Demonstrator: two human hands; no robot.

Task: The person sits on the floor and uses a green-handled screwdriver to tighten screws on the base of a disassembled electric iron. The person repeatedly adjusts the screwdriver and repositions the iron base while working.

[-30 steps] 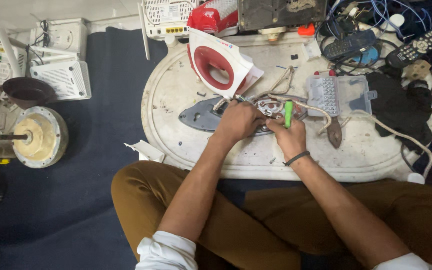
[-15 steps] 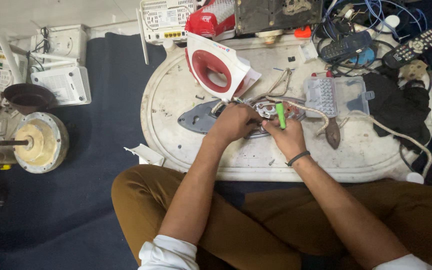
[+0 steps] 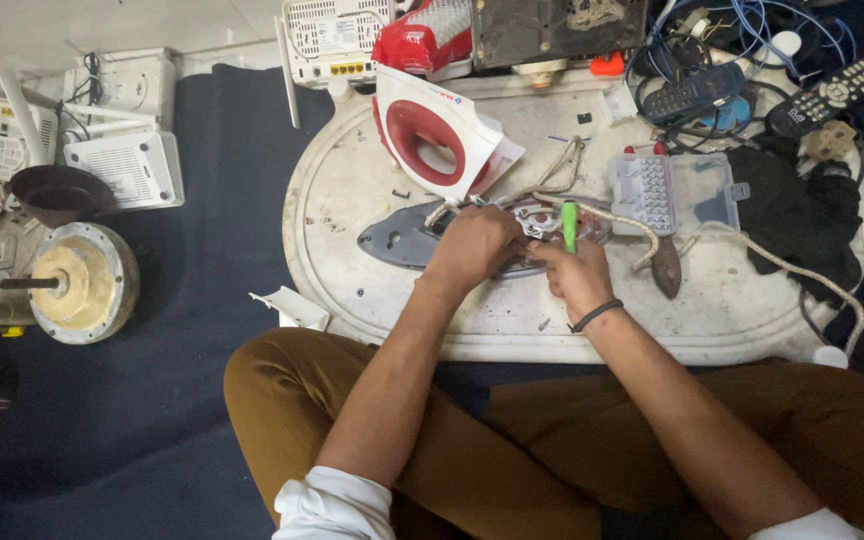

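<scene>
Resting flat on the white oval desk (image 3: pixel 512 330), the grey iron soleplate (image 3: pixel 402 238) lies w/ its long axis left-right; pointed tip faces the person's left, wide end hidden under both hands. Left hand (image 3: pixel 474 245) sits on top of the plate's mid part, knuckles up, fingers curled down & pressing on it; grip closed on the soleplate, forearm coming in from lower left at a slant. Right hand (image 3: pixel 577 280) is just beside it, wrist w/ a dark band, fingers wrapped round a green-handled screwdriver (image 3: pixel 569 224); handle sticks up & away from the person, near upright, tip hidden among the wiring at the plate's wide end.

Behind the plate, touching or nearly so, the red & white iron cover (image 3: pixel 437 145) stands tilted on its side. A braided cord (image 3: pixel 632 225) runs from the hands toward the right edge. Clear bit box (image 3: pixel 677 192) lies open right of the hands. Farther right: black cloth (image 3: pixel 797 215), remotes (image 3: pixel 827 95). On the blue mat (image 3: pixel 202 300) at left, a round motor (image 3: pixel 82 282) & white routers (image 3: pixel 122 165).
</scene>
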